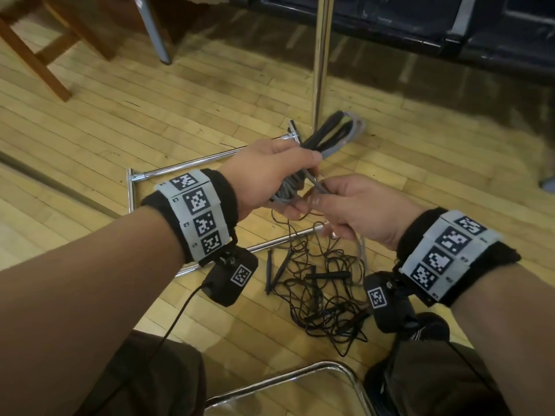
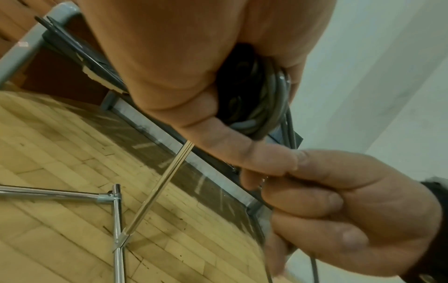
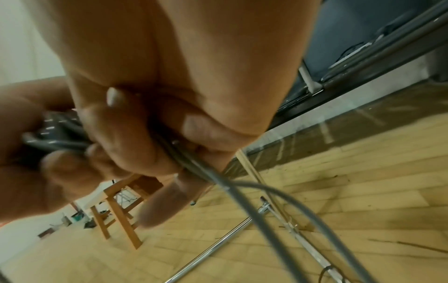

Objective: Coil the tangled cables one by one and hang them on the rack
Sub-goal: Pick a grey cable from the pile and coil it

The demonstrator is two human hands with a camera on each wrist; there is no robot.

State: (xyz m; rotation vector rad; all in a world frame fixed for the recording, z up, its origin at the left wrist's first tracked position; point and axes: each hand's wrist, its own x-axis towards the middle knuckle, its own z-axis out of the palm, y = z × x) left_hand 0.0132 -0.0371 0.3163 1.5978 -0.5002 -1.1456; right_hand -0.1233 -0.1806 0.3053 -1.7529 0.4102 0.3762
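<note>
Cable bundle: grey cable [image 1: 327, 136] folded into long loops, with turns of the same cable wound around its middle; held in the air above the floor, its looped end pointing to the far right, past the upright pole.
Left hand: left hand [image 1: 267, 172] grips the bundle at the wound middle; the fingers curl under it and the thumb lies over the top, so the wound turns sit inside the closed fist. In the left wrist view the coiled turns [image 2: 257, 107] fill the hollow between palm and fingers.
Right hand: right hand [image 1: 357, 208], just right of the left one and touching it, pinches the free run of the grey cable between thumb and forefinger close to the wound part; the other fingers are curled around the strand too. In the right wrist view the strand [image 3: 232, 189] leaves the fist below the fingers and hangs down in a loop.
Tangle: thin black cables [image 1: 324, 298] lie in a loose heap on the wooden floor [image 1: 150, 115], near the person and below both hands.
Rack: chrome rack [image 1: 319, 61], its upright pole standing far behind the hands, its base bars lying on the floor left of the tangle.
Surroundings: wooden chair legs [image 1: 36, 55] at the far left; a chrome chair frame [image 1: 300, 376] nearest the person.
</note>
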